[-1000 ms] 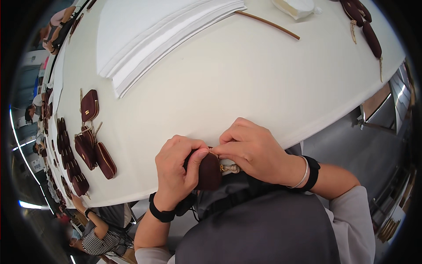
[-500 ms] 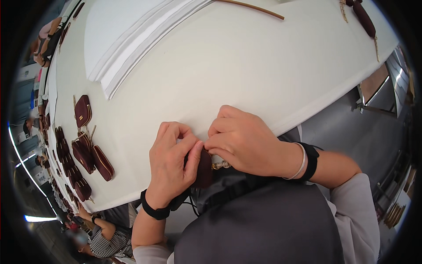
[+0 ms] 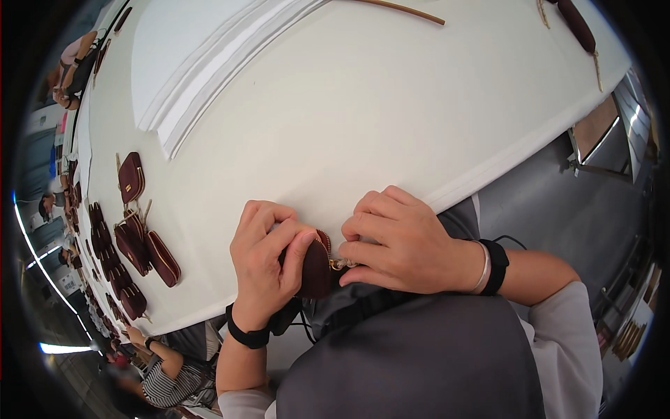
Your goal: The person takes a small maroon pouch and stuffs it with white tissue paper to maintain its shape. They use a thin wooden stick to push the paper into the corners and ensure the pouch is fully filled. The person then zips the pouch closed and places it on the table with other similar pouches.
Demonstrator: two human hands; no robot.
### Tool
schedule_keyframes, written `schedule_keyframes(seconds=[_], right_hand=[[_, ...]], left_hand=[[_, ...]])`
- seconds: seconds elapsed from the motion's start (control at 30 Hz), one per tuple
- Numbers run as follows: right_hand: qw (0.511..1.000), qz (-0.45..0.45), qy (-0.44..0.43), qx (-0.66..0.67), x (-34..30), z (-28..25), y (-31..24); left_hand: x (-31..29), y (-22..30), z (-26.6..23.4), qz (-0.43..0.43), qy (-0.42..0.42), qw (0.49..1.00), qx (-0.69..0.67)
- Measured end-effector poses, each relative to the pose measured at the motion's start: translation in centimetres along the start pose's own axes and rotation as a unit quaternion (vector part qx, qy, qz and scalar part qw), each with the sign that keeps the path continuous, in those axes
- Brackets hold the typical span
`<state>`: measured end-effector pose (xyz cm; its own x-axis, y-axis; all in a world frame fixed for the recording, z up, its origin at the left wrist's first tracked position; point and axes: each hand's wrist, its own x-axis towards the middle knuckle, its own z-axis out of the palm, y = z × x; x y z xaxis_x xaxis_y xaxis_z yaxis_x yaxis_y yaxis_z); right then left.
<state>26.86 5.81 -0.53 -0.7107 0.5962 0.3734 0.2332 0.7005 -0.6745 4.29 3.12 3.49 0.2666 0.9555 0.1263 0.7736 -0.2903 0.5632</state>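
Note:
My left hand [image 3: 269, 255] grips a maroon zip pouch [image 3: 317, 274] near the table's front edge. Part of the pouch's gold-toothed zipper shows past my thumb, and its teeth look parted at the top. A gold clasp at the pouch's side joins a pale braided strap [image 3: 344, 264]. The strap runs in between the curled fingers and thumb of my right hand [image 3: 405, 244], which hide the rest of it.
On the left of the white table [image 3: 335, 126] lie loose maroon pouches [image 3: 131, 178] and a row of more [image 3: 105, 251]. White sheets [image 3: 188, 105] and a brown strip [image 3: 405, 12] lie farther off. A co-worker [image 3: 167, 380] sits at lower left.
My right hand has drawn away from the pouch's top, slightly right and down. The zipper teeth and clasp now show. My left hand keeps its grip, shifted slightly left.

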Motion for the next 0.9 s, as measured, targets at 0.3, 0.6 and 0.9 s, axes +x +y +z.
schedule_keyframes(seconds=[0.3, 0.6, 0.9], right_hand=[[0.992, -0.047, 0.07, -0.089, 0.5, 1.9, -0.1], [0.995, 0.017, 0.003, -0.097, 2.4, 0.3, 0.6], [0.999, -0.005, 0.026, -0.045, 0.8, 1.1, -0.3]], left_hand=[[0.7, -0.5, -0.4, 0.008, -0.055, 0.998, -0.013], [0.5, 0.3, -0.8, -0.047, -0.044, 0.994, -0.087], [-3.0, -1.8, -0.8, 0.084, 0.063, 0.993, 0.05]])
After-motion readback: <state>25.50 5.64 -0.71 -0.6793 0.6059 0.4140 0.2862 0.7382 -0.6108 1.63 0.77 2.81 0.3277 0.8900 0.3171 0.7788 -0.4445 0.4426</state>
